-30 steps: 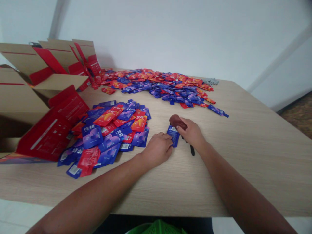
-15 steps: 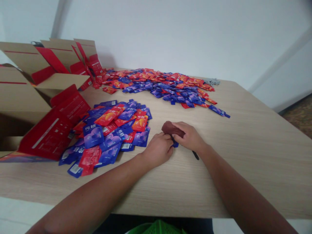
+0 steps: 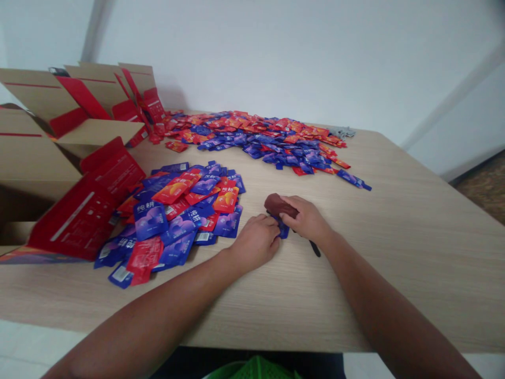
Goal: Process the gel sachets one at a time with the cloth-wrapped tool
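My right hand is closed round a folded, reddish-brown piece that looks like cloth. Beneath it a small blue pouch lies on the table, mostly covered by the hands. My left hand rests beside the pouch with its fingers bent onto the pouch's left edge; the fingertips are partly hidden. From under my right wrist sticks out a thin black strip, its kind unclear. To the left of my left hand spreads a loose pile of blue and red printed pouches.
Open cardboard boxes with red flaps stand along the left side. A long heap of blue and red-orange pouches runs along the back of the wooden table, by the wall. Some grey crumpled material lies at its right end.
My right hand and the brown piece have shifted slightly right and up, and more of the blue pouch shows beneath. My left hand has hardly moved.
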`<state>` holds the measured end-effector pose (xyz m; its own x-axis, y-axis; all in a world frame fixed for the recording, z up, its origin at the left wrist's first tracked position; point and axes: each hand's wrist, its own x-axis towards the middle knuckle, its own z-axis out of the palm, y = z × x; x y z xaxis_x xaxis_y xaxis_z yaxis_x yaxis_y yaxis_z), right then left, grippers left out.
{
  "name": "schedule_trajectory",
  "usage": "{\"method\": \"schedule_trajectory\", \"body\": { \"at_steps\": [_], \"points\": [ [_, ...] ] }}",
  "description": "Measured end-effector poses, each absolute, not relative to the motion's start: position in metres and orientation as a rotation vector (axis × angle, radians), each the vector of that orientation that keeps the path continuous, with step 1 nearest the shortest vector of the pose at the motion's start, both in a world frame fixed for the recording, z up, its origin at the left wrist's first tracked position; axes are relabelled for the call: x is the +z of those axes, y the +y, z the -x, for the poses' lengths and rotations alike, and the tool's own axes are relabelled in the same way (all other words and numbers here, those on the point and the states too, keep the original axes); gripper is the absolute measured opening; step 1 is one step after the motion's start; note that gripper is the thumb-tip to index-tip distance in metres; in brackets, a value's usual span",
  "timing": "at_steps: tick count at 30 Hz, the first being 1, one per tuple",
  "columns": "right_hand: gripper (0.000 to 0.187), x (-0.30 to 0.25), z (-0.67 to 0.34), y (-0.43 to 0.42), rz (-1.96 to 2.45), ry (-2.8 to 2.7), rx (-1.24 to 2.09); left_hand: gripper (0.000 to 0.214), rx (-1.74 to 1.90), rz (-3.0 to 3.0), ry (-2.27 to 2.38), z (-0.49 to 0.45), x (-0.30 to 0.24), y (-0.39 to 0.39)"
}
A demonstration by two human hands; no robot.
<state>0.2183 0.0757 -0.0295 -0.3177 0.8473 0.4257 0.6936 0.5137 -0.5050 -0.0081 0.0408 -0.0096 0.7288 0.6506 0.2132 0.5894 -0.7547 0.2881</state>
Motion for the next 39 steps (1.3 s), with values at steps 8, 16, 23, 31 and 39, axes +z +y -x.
{"method": "schedule_trajectory", "body": {
  "at_steps": [8,16,23,31,39],
  "points": [
    [0.056,-0.036,-0.225,0.083,1.385,-2.006,0.235,0.020,0.435,-2.742,0.995,0.008,-0.009,0.041],
    [0.054,-0.042,-0.238,0.091,1.725,-1.889,0.094,0.018,0.429,-2.728,0.946,0.009,-0.012,0.043],
    [0.054,-0.040,-0.236,0.088,1.665,-1.965,0.079,0.036,0.433,-2.700,0.828,0.008,-0.014,0.044],
    [0.057,-0.040,-0.228,0.085,1.449,-2.066,0.202,0.029,0.560,-2.723,0.876,0.011,-0.005,0.040],
    [0.051,-0.037,-0.229,0.083,1.560,-1.910,0.178,0.051,0.405,-2.700,0.900,0.016,-0.003,0.043]
  ]
}}
